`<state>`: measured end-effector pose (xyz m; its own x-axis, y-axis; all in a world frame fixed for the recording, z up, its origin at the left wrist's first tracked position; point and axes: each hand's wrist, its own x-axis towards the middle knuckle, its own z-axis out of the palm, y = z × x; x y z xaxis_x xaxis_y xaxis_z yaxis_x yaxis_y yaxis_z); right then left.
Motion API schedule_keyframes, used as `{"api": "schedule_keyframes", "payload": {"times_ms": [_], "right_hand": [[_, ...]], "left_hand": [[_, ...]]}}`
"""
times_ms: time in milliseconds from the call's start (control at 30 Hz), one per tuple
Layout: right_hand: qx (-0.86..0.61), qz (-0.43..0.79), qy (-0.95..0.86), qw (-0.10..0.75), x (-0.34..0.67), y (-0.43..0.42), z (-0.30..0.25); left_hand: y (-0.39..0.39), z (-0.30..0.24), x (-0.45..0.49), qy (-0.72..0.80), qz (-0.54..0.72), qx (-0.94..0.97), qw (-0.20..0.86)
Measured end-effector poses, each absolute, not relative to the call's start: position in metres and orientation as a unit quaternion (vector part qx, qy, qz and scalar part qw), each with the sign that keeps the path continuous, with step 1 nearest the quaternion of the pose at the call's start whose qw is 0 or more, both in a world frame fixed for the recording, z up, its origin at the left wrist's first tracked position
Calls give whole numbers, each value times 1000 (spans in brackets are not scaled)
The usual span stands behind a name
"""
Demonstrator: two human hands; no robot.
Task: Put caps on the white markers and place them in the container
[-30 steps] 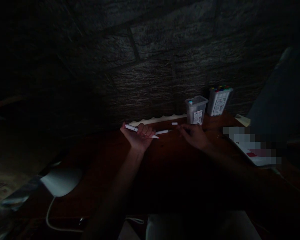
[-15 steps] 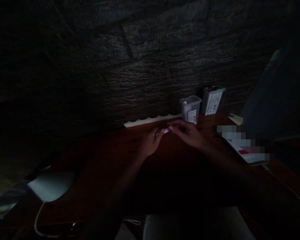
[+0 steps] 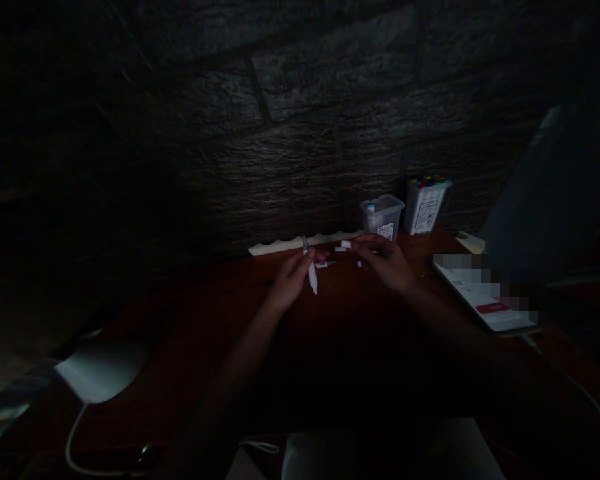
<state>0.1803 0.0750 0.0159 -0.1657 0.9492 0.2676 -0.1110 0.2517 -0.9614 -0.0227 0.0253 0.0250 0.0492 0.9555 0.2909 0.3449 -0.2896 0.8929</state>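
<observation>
My left hand (image 3: 288,281) is closed around a slim white marker (image 3: 313,277), which stands nearly upright with a grey end on top. A short white piece (image 3: 347,244), possibly a cap, is pinched in the fingertips of my right hand (image 3: 389,265). The two hands are apart above the table. Small white bits (image 3: 359,264) lie on the wood near the fingers; what they are is too dark to tell. Just behind my right hand stands a clear plastic box (image 3: 391,212) with a blue-ended marker inside.
A second box (image 3: 427,208) full of colour-ended markers stands farther right by the brick wall. A tablet (image 3: 510,317) with a cable lies at the right. A white wavy-edged strip (image 3: 280,247) runs along the wall. At the left is a white lamp-like object (image 3: 105,370).
My hands have moved apart from where they met. The marker in my left hand has turned upright into plain sight, and the short white piece now shows in my right fingertips.
</observation>
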Motion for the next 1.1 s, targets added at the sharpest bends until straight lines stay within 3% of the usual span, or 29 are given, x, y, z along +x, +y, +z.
{"api": "schedule_keyframes", "payload": {"times_ms": [200,400,533,600,700,800,1100], "right_hand": [[-351,565,-555,499,171,62,18],[-362,549,-570,493,170,62,16],[-379,468,-631,488,173,68,8],[-387,391,-703,451,175,71,2],[-383,290,-812,330,178,71,-7],[-377,258,-851,259,179,68,-7],[-336,426,-750,378,178,62,15]], "left_hand": [[21,29,-11,369,549,599,451],[24,22,-10,402,559,575,441],[30,19,-17,484,598,507,389],[31,20,-20,535,607,457,370],[30,24,-24,560,610,419,372],[30,26,-25,529,628,425,382],[24,19,-14,551,546,527,345]]}}
